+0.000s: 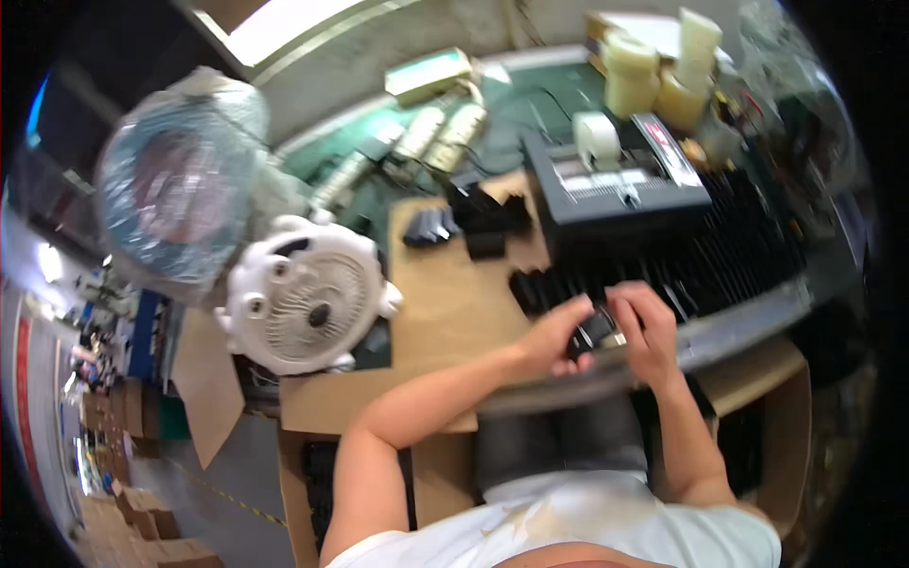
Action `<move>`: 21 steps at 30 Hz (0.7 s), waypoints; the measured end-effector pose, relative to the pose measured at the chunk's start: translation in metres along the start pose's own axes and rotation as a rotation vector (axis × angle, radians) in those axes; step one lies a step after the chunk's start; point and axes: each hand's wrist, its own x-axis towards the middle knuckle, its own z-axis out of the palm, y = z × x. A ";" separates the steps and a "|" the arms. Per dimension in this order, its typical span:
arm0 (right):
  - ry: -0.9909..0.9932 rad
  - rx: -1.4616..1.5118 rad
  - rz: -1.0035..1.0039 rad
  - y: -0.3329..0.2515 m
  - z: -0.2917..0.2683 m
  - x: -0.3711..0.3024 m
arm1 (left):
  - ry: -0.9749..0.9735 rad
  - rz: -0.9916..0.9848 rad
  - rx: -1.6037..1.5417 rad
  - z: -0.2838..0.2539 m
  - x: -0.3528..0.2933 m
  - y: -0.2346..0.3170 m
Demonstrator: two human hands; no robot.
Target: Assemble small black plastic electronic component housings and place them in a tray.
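Note:
Just over the front edge of the bench, my left hand (561, 339) is closed around a small black glossy part (593, 328), gripped between thumb and fingers. My right hand (648, 327) is beside it, thumb and fingers curled together close to the part's right side. Whatever the right fingertips pinch is too small and blurred to name. Beyond my hands, black parts (559, 287) lie in a row on the bench. More thin black pieces (748, 241) stand in close rows to the right.
A dark grey box-shaped device (620, 204) carries a white roll (597, 139). Cardboard (440, 312) covers the bench's middle, with black pieces (488, 218) on it. Left are a white fan (312, 293) and a plastic-wrapped round thing (180, 189). Open cartons (772, 379) flank my legs; yellowish rolls (632, 76) stand behind.

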 end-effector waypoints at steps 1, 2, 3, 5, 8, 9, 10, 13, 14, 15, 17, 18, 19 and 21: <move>0.025 -0.053 -0.201 -0.011 -0.001 0.007 | 0.068 -0.042 -0.001 -0.001 -0.003 0.002; -0.035 -0.200 -0.258 -0.023 -0.009 0.008 | 0.074 -0.023 0.008 0.000 -0.007 0.006; -0.119 -0.324 -0.320 -0.030 -0.010 0.007 | 0.099 -0.006 0.009 0.001 -0.014 0.009; -0.218 -0.427 -0.379 -0.031 -0.009 -0.002 | 0.160 -0.068 0.035 0.013 -0.012 0.017; -0.129 -0.449 -0.360 -0.019 -0.006 -0.017 | -0.041 -0.055 0.071 0.001 -0.001 0.012; -0.156 -0.468 -0.332 -0.014 -0.010 -0.022 | -0.091 -0.028 0.066 -0.004 0.000 0.009; -0.065 -0.469 -0.264 -0.010 -0.013 -0.023 | -0.129 0.010 0.070 -0.006 0.000 0.007; 0.109 -0.485 -0.145 -0.001 -0.022 -0.025 | -0.071 0.094 -0.084 -0.001 -0.002 0.001; 0.167 -0.413 0.036 0.001 -0.025 -0.025 | -0.034 0.135 -0.148 -0.001 -0.001 0.000; 0.225 -0.339 0.216 0.003 -0.028 -0.025 | -0.043 0.142 -0.161 -0.003 0.001 -0.002; 0.277 -0.272 0.391 0.005 -0.029 -0.026 | -0.031 0.137 -0.169 -0.007 0.004 -0.003; 0.263 -0.288 0.346 0.006 -0.023 -0.025 | -0.022 0.134 -0.170 -0.009 0.005 -0.003; 0.248 -0.302 0.301 0.006 -0.018 -0.025 | -0.023 0.140 -0.179 -0.009 0.005 -0.003; 0.225 -0.317 0.253 0.010 -0.015 -0.024 | -0.022 0.147 -0.168 -0.008 0.005 -0.004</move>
